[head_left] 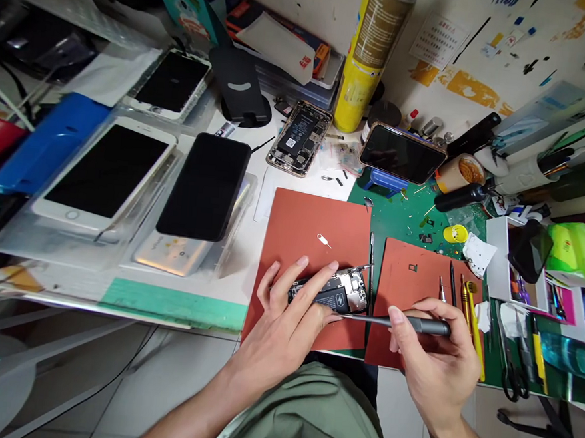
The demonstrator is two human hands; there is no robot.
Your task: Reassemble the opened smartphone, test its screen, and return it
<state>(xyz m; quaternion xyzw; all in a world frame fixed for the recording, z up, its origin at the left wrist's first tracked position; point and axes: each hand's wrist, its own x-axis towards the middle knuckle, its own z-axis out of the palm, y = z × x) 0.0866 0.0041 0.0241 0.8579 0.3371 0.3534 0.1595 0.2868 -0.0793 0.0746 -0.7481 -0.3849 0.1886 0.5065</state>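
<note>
An opened phone [355, 291], its dark battery and circuit boards bared, lies tilted on the left red-brown mat [303, 213]. My left hand [290, 319] is closed on it, fingers across its top and left end. In my right hand [433, 362] is a slim dark screwdriver [428, 326], held level and pointing left. Its tip reaches the phone's near edge, beside my left fingertips; whether it touches cannot be made out. A SIM eject pin [324, 240] rests on the mat beyond the phone.
Another opened phone [299, 139] lies behind the mat. A phone on a blue stand [388, 182] is at the back. Tweezers, scissors [514, 381] and a yellow brush [475, 325] line the right side. Several phones, including a black one [204, 186], lie left. A yellow spray can [368, 57] stands behind.
</note>
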